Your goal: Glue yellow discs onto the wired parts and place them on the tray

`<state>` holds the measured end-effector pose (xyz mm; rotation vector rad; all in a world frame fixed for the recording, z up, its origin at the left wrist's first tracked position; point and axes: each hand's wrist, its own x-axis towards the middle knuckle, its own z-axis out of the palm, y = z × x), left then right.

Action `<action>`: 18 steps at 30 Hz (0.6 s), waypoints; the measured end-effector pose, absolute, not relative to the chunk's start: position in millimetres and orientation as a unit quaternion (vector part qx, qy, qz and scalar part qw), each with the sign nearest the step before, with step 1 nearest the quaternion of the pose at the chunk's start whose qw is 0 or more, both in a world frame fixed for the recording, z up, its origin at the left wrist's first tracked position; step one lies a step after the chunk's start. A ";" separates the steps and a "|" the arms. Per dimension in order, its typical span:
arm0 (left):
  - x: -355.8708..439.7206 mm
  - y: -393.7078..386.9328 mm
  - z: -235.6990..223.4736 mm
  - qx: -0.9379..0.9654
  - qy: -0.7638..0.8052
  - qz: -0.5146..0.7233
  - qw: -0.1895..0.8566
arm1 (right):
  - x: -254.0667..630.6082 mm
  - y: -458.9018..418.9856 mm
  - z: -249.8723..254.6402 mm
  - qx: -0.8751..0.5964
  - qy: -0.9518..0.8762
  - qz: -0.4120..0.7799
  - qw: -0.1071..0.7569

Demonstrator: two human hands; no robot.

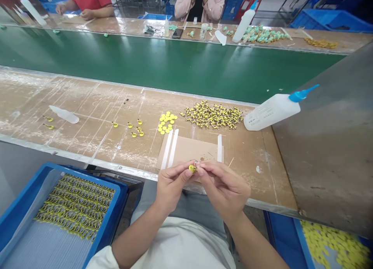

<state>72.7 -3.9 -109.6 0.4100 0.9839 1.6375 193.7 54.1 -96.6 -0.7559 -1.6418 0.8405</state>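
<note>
While your left hand [171, 185] and right hand [223, 187] are meeting at the fingertips, pinching the small yellow piece [192, 168] just above the cardboard sheet [201, 150], you are handling something light and likely fragile, best held by its edges without squeezing.

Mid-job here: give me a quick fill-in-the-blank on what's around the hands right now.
The left hand and right hand pinch a small yellow part over a flat brown sheet of ____.
The white plastic squeeze bottle has a ____ nozzle.
The blue tray holding rows of yellow parts sits on the person's ____ side.

Missing words: cardboard, blue, left.
</note>
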 end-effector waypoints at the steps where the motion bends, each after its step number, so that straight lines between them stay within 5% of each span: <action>1: 72.6 -3.9 -109.1 0.177 0.419 0.695 0.557 | 193.9 54.2 -96.7 -0.318 -0.692 0.356 0.541; 18: 67.7 -7.5 -117.1 0.251 0.470 0.690 0.489 | 194.7 57.1 -95.7 -0.306 -0.699 0.401 0.507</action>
